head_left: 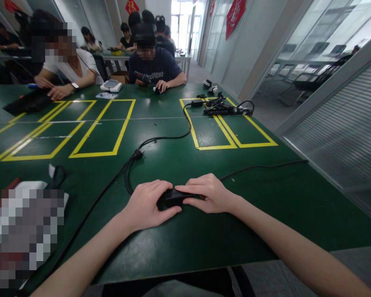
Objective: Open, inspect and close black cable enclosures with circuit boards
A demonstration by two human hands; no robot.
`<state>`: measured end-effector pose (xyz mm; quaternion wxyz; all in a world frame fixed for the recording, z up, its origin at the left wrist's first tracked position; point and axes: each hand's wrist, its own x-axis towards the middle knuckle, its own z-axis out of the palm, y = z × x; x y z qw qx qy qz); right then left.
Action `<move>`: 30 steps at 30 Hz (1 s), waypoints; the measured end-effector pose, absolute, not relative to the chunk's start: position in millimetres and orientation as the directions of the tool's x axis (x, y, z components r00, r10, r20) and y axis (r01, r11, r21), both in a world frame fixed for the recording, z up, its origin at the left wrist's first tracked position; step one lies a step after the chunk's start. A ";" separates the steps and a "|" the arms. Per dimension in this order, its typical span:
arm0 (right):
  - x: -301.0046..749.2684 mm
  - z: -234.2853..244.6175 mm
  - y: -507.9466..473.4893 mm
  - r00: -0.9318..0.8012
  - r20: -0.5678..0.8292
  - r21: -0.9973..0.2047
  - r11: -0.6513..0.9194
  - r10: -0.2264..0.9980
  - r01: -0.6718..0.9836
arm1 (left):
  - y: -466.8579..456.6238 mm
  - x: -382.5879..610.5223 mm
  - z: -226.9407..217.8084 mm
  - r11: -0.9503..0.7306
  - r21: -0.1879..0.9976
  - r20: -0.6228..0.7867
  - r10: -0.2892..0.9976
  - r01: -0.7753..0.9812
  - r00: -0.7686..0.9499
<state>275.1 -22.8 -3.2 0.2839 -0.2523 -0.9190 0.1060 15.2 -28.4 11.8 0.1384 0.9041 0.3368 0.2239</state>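
Observation:
Both hands are closed on a black power adapter (173, 199) low over the green table. My left hand (148, 204) grips its left end, thumb along the near side and fingers over the far side. At the other end, my right hand (209, 193) pinches it between thumb and fingers. A thin black cord (262, 166) runs from behind my right hand to the table's right edge. Left of the adapter, a black cable (126, 177) loops up to a plug (138, 154) lying on the table. The adapter's ends are partly hidden by my fingers.
Yellow tape rectangles (116, 134) mark the green table (160, 247). Black device parts and cables (225, 109) lie at the far right. A pixelated stack (24, 231) sits at the near left. Across the table, two people work, near a white device (111, 85) and a black keyboard-like object (31, 100).

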 end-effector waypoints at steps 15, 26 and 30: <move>267.4 8.1 -31.4 -0.798 0.247 -0.180 0.835 0.551 0.521 | -27.2 15.7 11.3 -0.733 0.401 0.341 0.676 0.549 0.654; 340.9 39.2 20.2 0.197 0.477 -0.762 0.291 0.857 0.578 | -28.9 13.9 12.6 -0.836 0.373 0.552 0.548 0.402 0.628; 378.0 50.6 37.7 0.490 0.402 -0.858 0.131 0.773 0.497 | -31.3 17.9 10.0 -0.848 0.415 0.488 0.514 0.331 0.706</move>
